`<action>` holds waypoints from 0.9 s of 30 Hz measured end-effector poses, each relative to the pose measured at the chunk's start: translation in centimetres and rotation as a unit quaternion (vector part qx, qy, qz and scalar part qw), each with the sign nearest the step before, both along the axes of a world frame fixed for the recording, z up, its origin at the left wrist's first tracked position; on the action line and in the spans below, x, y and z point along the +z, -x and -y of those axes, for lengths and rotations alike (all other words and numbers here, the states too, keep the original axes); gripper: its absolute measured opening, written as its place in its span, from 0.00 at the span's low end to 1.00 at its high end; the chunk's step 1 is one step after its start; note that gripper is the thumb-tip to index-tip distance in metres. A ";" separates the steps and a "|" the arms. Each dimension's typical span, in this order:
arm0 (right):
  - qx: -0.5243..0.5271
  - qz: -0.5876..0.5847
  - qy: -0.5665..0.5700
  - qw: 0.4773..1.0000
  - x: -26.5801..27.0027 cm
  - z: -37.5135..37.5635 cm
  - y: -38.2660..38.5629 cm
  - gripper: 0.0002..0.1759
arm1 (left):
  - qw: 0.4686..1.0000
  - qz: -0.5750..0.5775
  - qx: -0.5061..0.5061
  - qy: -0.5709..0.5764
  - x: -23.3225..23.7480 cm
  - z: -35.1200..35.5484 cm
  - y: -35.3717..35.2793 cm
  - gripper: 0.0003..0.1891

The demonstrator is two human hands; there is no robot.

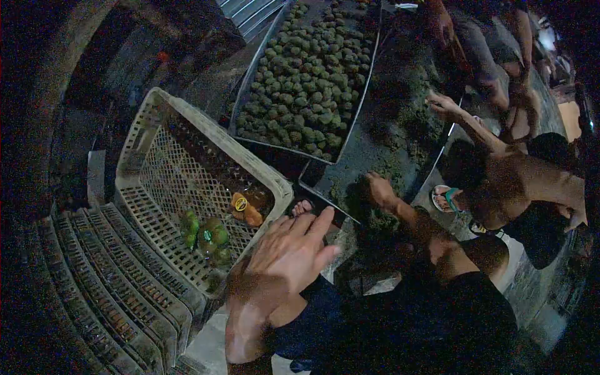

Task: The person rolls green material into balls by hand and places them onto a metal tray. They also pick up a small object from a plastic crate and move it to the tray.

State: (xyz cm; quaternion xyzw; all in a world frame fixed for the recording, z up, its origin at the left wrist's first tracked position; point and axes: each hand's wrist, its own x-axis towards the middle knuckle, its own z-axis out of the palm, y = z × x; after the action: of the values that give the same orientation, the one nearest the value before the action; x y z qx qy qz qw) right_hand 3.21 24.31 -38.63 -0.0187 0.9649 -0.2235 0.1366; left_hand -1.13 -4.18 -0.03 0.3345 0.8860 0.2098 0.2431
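My left hand (294, 247) is open, palm down, its fingers stretched and the thumb apart. It hovers beside the near right corner of a pale plastic crate (219, 140), overlapping its rim in this view. My right hand (382, 192) reaches low over a dark tray (369, 147) strewn with crumbly greenish matter (390, 165). Its fingers look curled inward, and I cannot tell what is in them. Beyond both hands, a metal-edged tray (336, 161) carries many rough, greenish-brown balls (306, 87).
In the crate lie several green fruits (212, 234) and an orange-brown item (249, 211) with a yellow label. Stacked crates (119, 281) stand at lower left. Across the dark tray, another person's hand (444, 105) reaches in; a sandalled foot (445, 199) is at right.
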 end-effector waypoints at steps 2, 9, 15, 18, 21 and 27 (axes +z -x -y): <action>0.079 -0.041 -0.112 0.990 -8.0 2.0 -2.3 0.23 | 1.000 0.016 0.002 0.004 0.1 -0.2 0.1 0.27; 0.116 0.206 0.028 0.971 -4.2 2.2 -0.3 0.15 | 1.000 -0.019 -0.010 -0.015 -0.4 -1.1 0.2 0.27; -0.294 0.274 0.430 0.808 8.4 -2.3 2.1 0.24 | 1.000 0.024 0.001 0.015 0.7 -3.1 0.1 0.27; -0.222 0.145 0.177 0.948 8.3 -4.3 -0.6 0.22 | 0.998 0.018 -0.016 0.052 1.1 -4.3 0.1 0.27; -0.255 0.098 0.103 0.957 8.2 -2.8 -3.8 0.23 | 0.997 0.020 -0.042 0.063 1.2 -5.5 0.0 0.27; -0.291 0.038 0.095 0.951 10.3 0.6 -6.8 0.24 | 0.998 0.022 -0.022 0.047 1.4 -5.7 -1.5 0.28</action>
State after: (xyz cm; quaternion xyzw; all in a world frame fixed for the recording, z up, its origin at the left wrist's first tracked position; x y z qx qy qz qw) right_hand 9.98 23.70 -28.30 0.2589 0.8966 -0.3450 0.1002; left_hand 0.38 1.51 1.34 0.3377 0.8815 0.1696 0.2830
